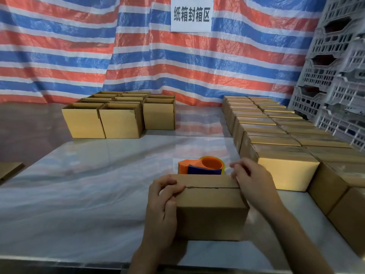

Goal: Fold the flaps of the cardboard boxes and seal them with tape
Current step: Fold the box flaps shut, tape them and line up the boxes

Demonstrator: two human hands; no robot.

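Both hands hold one closed cardboard box (211, 210) at the near edge of the table (88, 194). The left hand (163, 202) grips the box's left end, with the thumb lying on top by the seam and the fingers curled down the side. The right hand (251, 182) lies over the right end, its fingers bent around the far top corner. The box's two top flaps are folded flat and meet in a dark line across the lid; no tape can be made out on that seam.

Just behind the box sits one tape dispenser (203, 167), orange and blue, partly hidden by the box's far edge.

One white sign (191, 14) hangs on the red, white and blue striped tarp (59, 46), printed with five characters: 纸箱封箱区. No writing can be read on any box.

At the back left stands a cluster of open boxes (120, 121), flaps up. Three show their fronts, with more packed behind; the total cannot be counted. Along the right runs a block of closed boxes (288, 171) in two columns, too many and too foreshortened to count surely. Grey plastic crates (335, 76) are stacked beyond them. One flat cardboard piece (9, 169) shows at the left edge.
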